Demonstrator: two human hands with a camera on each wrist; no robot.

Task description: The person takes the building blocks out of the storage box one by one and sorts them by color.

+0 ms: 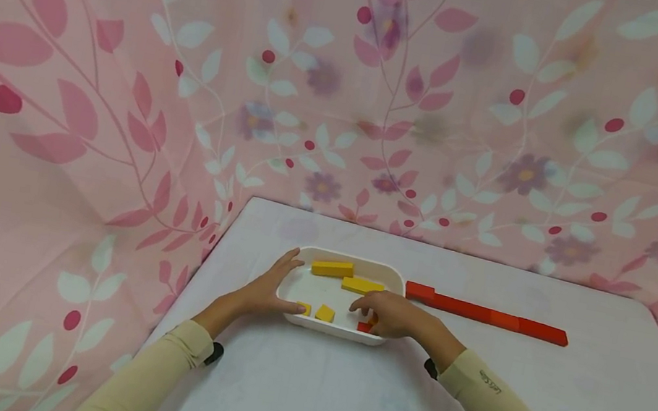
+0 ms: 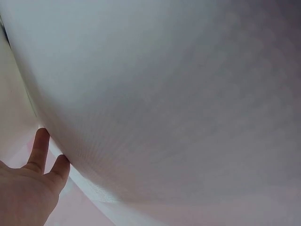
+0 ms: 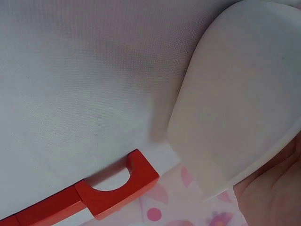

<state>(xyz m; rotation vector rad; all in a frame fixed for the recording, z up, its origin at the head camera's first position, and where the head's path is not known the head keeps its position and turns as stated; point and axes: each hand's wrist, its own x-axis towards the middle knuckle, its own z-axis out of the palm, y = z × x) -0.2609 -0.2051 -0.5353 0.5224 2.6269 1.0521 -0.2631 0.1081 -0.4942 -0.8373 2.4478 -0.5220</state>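
Observation:
A white tray (image 1: 333, 332) holds toy building blocks. My left hand (image 1: 261, 291) spans its left end, fingers spread along the rim and thumb beside a small yellow block (image 1: 307, 310) at the near side. In the left wrist view, two straight fingers of the left hand (image 2: 28, 188) meet the tray edge. My right hand (image 1: 392, 314) reaches into the tray's near right corner, its bent fingers and thumb around a red block (image 1: 363, 328) that they partly cover. The right wrist view catches only the palm side of the right hand (image 3: 268, 193), behind the tray wall (image 3: 235, 94).
Two long yellow blocks, one farther left (image 1: 332, 269) and one nearer (image 1: 362, 286), lie at the tray's far side; another small yellow block (image 1: 325, 313) is near the front. Right of the tray, red blocks (image 1: 463, 308) form a row, starting with an arch block (image 3: 120, 197).

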